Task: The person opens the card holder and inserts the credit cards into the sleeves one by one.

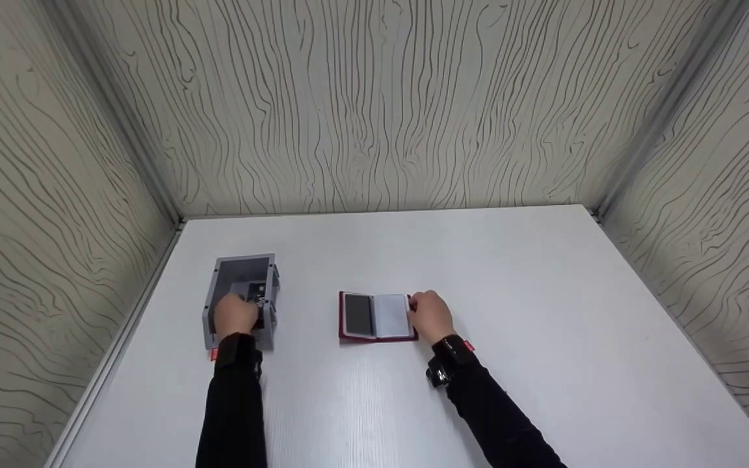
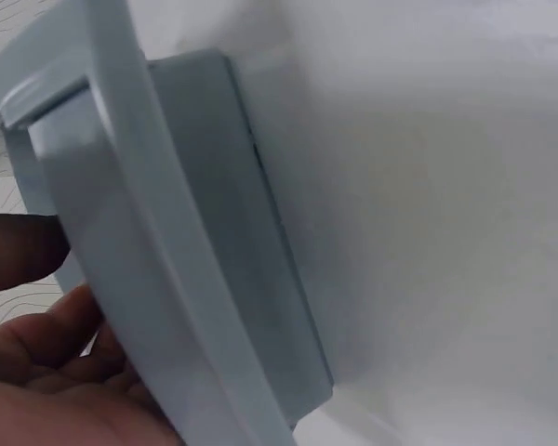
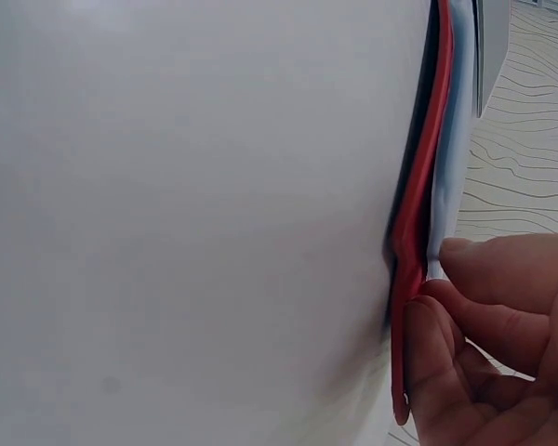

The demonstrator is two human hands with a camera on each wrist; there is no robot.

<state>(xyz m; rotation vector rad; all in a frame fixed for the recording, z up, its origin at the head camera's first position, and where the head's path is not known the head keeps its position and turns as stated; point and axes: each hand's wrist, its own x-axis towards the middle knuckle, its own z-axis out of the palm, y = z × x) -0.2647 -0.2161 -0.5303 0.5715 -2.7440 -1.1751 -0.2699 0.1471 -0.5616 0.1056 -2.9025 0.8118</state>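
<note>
On the white table lies an open card holder (image 1: 391, 316) with a red cover, a dark left pocket and a pale right sleeve. My right hand (image 1: 432, 316) pinches its right edge. In the right wrist view, the thumb is against the clear sleeve (image 3: 454, 139) and other fingers touch the red cover (image 3: 426, 177). My left hand (image 1: 235, 316) reaches down into a grey plastic bin (image 1: 242, 261). Beside its fingers, a black card with pale lettering (image 1: 258, 292) shows inside. The bin wall (image 2: 139, 251) hides those fingertips, so I cannot tell whether they grip a card.
The white table (image 1: 543, 292) meets a back wall (image 1: 374, 130) with a wood-grain pattern, and similar panels stand on both sides. The bin is near the table's left edge, with the card holder to its right.
</note>
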